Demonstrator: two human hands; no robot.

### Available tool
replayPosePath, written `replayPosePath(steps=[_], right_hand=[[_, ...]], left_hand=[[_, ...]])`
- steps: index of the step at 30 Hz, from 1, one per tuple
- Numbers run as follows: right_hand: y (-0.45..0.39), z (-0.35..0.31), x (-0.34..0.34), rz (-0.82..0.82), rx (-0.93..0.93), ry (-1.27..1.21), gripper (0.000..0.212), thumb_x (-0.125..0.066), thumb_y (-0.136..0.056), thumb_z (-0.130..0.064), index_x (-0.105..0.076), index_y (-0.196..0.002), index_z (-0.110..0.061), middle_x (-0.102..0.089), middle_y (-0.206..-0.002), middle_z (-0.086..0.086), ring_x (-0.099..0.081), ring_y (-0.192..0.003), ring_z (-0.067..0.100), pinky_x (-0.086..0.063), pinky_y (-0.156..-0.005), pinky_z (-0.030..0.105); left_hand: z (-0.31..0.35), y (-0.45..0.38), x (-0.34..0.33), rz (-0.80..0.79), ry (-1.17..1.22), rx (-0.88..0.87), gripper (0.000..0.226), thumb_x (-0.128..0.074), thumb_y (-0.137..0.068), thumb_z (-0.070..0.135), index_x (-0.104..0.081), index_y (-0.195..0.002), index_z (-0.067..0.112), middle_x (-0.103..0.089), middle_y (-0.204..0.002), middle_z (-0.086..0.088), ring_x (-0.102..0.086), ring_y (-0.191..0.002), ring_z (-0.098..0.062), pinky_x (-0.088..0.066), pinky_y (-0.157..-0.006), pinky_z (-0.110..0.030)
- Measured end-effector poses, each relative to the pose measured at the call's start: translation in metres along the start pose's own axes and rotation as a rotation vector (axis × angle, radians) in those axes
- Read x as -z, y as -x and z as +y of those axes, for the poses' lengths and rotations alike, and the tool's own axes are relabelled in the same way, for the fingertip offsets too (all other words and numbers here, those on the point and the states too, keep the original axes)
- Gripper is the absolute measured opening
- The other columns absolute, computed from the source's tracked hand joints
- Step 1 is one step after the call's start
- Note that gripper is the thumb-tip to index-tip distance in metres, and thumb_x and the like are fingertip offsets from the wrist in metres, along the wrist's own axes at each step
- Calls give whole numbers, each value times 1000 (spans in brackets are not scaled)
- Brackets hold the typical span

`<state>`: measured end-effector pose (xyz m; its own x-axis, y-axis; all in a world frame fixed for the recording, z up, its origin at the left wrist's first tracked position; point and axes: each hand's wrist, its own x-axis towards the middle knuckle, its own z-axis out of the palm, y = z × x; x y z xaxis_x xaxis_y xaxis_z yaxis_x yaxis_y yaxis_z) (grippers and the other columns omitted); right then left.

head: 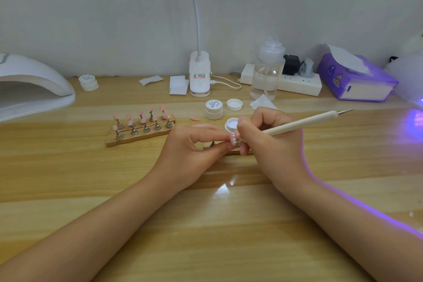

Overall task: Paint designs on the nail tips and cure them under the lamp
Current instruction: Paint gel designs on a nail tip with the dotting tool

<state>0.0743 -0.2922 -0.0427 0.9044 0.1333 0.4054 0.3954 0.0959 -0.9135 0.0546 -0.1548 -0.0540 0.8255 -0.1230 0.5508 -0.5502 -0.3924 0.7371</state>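
Hands (270, 142) near "Painted" jar (214, 110).

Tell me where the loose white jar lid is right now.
In the head view the loose white round jar lid lies right of centre on the wooden table, beside the closed white jar.

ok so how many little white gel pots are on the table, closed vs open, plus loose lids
Closed small white round gel pots: 2, one by the white curing lamp, one mid-table
Open small white gel pots: 1, behind the right hand
Loose white round lids: 1
Total: 4
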Motion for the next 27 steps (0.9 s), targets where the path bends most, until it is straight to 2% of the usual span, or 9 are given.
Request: replayPosePath(steps=[8,12,17,27], right_hand=[[0,-1,0,6,-2,-9,32,-57,-70,-1,-34,-47,1,-48,-38,1,-45,-38,7,-39,-44,15],[0,-1,0,4,-2,-2,34,-56,-75,11,-36,-49,6,-46,-39,5,-44,-38,7,-39,-44,15],[-1,-1,0,-3,-11,-4,36,-55,-74,13,-34,-47,1,-47,-37,2,-45,-38,6,-40,-44,17],[0,-1,0,2,-17,-5,36,-54,-75,12,-33,-48,2,-46,-38,2,-44,-39,8,-39,-44,17]], left_hand=[[-1,0,-1,-3,3,1,19,-70,-74,2,-71,-92,7,-70,-80,3,-64,-77,-2,-47,-75,-16],[-2,0,-1,2,3,-3,22,-70,-73,3,-69,-94,9,-69,-80,7,-63,-76,0,-47,-75,-15],[-2,0,-1,3,0,-11,20,-69,-73,5,-70,-93,9,-69,-80,7,-62,-76,3,-45,-74,-13],[-3,0,-1,-4,2,-14,20,-68,-73,7,-70,-94,8,-68,-80,7,-62,-76,4,-45,-75,-12]])
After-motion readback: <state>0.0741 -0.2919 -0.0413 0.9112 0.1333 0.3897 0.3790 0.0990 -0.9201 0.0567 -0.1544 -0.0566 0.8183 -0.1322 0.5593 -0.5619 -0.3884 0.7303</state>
